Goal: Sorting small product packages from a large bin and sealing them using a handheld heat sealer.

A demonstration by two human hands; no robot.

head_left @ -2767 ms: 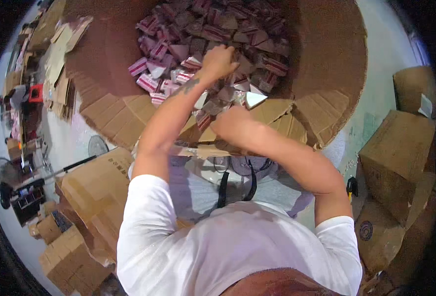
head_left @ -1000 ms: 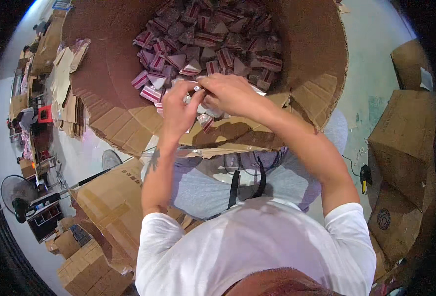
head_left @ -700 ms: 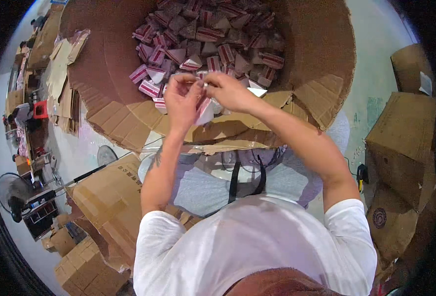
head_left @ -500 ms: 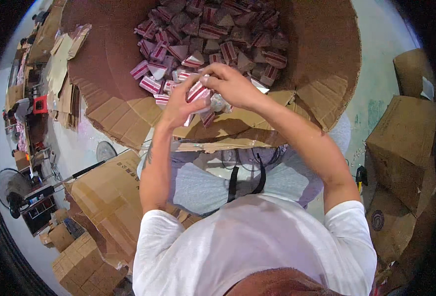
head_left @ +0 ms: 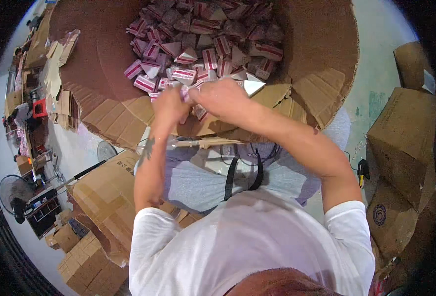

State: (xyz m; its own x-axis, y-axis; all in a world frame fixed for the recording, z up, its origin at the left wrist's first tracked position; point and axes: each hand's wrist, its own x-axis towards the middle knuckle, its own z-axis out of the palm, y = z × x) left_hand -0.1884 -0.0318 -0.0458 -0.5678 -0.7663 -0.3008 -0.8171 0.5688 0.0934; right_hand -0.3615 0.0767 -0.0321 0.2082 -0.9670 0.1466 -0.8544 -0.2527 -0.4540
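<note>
My left hand (head_left: 168, 106) and my right hand (head_left: 221, 100) meet over the near edge of a large open cardboard box (head_left: 321, 44). Both are closed, fingertips together, on a small pinkish-white wedge-shaped piece (head_left: 185, 92) that my fingers mostly cover. Beyond them the box holds a heap of similar cake-slice-shaped pieces (head_left: 184, 75), white with red stripes, many looking wrapped in clear plastic. Just past my right hand lies a white triangular piece (head_left: 254, 87). Another striped piece (head_left: 200, 112) shows below my fingers, partly hidden.
The box's near flap (head_left: 124, 116) bends toward my lap. At the left stand a taped carton (head_left: 107, 190), a smaller carton (head_left: 92, 266) and a black fan (head_left: 17, 190). Brown cartons (head_left: 403, 143) are stacked at the right, beside a yellow-and-black tool (head_left: 362, 172).
My hands have drawn closer together and slightly lower, and their fingers have closed further round the wedge-shaped piece, now mostly covered. The view has shifted a little.
</note>
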